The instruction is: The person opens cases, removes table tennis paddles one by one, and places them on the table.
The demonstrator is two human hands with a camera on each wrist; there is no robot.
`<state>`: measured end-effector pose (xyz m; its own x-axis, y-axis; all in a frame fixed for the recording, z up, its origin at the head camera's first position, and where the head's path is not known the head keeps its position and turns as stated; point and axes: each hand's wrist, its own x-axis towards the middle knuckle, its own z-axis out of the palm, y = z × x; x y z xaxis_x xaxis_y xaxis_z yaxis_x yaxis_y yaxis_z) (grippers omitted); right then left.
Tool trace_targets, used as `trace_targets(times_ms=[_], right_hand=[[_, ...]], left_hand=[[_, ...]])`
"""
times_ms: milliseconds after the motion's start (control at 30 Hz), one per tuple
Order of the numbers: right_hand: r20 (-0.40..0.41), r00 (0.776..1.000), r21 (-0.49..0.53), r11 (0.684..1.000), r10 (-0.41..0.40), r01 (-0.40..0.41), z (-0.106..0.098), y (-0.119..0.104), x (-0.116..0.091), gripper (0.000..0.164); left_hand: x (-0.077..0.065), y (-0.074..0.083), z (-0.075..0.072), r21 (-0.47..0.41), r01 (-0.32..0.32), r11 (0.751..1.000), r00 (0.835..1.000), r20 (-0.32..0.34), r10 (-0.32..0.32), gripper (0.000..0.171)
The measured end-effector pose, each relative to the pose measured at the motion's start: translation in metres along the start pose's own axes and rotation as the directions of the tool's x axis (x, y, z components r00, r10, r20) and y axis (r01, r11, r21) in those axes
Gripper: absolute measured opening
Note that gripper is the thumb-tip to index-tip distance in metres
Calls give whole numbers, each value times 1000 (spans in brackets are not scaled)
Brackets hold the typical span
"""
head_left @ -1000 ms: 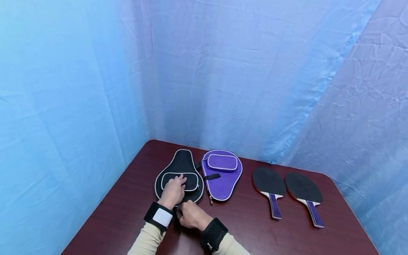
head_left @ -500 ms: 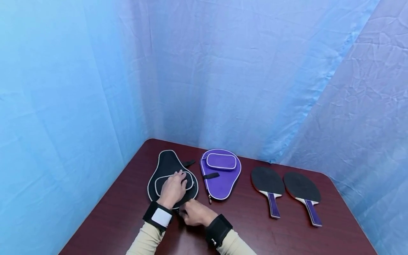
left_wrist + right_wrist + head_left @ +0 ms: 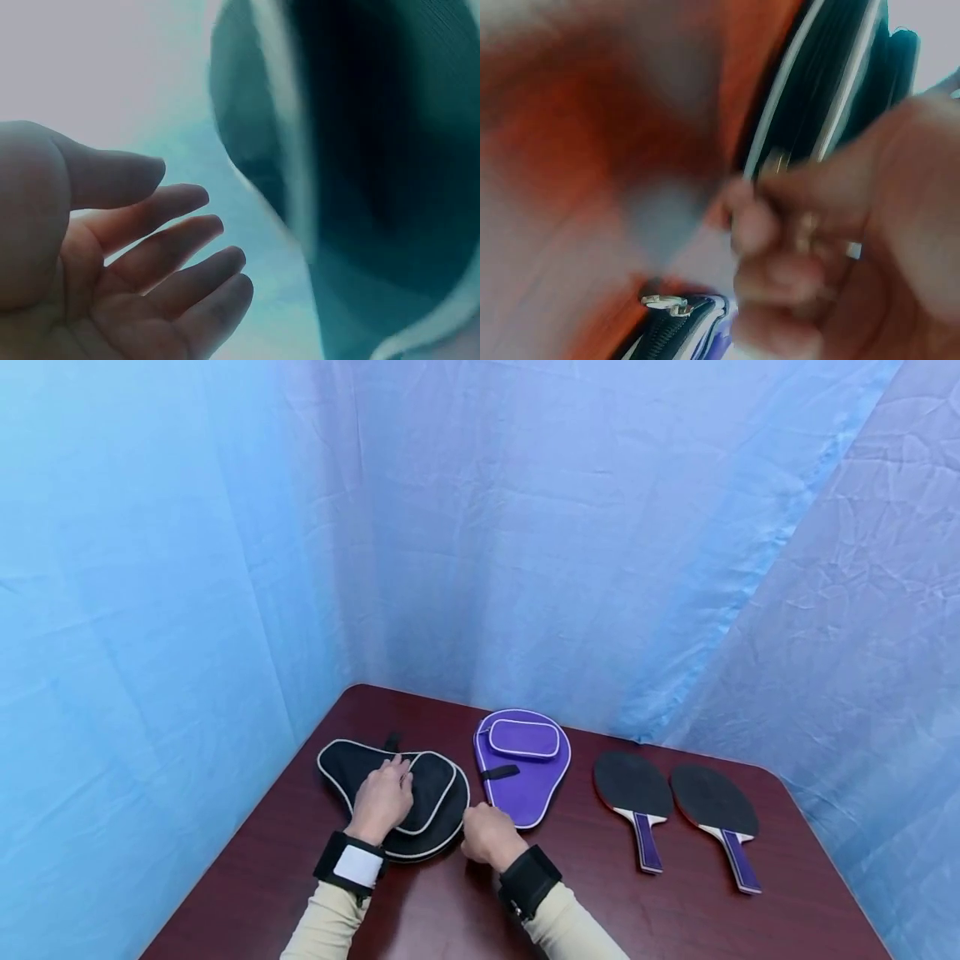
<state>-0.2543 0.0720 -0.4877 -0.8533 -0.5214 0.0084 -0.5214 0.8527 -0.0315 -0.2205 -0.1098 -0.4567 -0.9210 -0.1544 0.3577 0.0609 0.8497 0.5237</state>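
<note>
The right hand's (image 3: 491, 835) fingers curl in at the black case's (image 3: 427, 793) rim, apparently pinching a zipper pull (image 3: 807, 232), though blur leaves that unsure. The left hand (image 3: 382, 797) lies, fingers extended, on the case, which rests on the table (image 3: 600, 910), narrow end left. Steady pressure there and a low pull along the seam should work best, without nudging the purple case (image 3: 528, 787) just beyond.

Tabletop (image 3: 675, 927) looks like glossy wood, and the black case (image 3: 432, 789) and purple case (image 3: 528, 787) seem to be smooth cloth (plus a shiny metal zip pull (image 3: 664, 302), lower left of the right-wrist view). Paddles (image 3: 633, 785) lower right have matt faces, and the curtain (image 3: 525, 527) is creased, kinda silky fabric.
</note>
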Motion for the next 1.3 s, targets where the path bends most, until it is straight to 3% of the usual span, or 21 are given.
trace_targets(times_ms=[67,133,267,467,633,867,1300], right_hand=[[-43,992,31,993,119,-118,0,1,6,16],[-87,978,68,981,190,-184,2,1,10,12],[-152,957,121,966,245,-228,5,0,14,5],[-187,947,137,961,262,-239,8,-3,14,5],[-170,948,151,958,268,-244,9,-3,12,5],[-160,959,181,962,233,-204,12,-2,6,6],[14,978,173,963,208,-208,3,-28,-16,17]], left_hand=[[2,-9,-2,12,23,1000,1000,4,-23,31],[3,-18,-3,34,40,999,999,16,-40,31],[4,-34,-2,70,60,996,998,29,-63,31],[5,-49,4,85,39,996,997,61,-44,36],[4,-54,11,103,20,995,994,104,-31,40],[4,-54,16,146,5,989,997,74,-16,39],[4,-52,16,169,4,986,997,71,-16,40]])
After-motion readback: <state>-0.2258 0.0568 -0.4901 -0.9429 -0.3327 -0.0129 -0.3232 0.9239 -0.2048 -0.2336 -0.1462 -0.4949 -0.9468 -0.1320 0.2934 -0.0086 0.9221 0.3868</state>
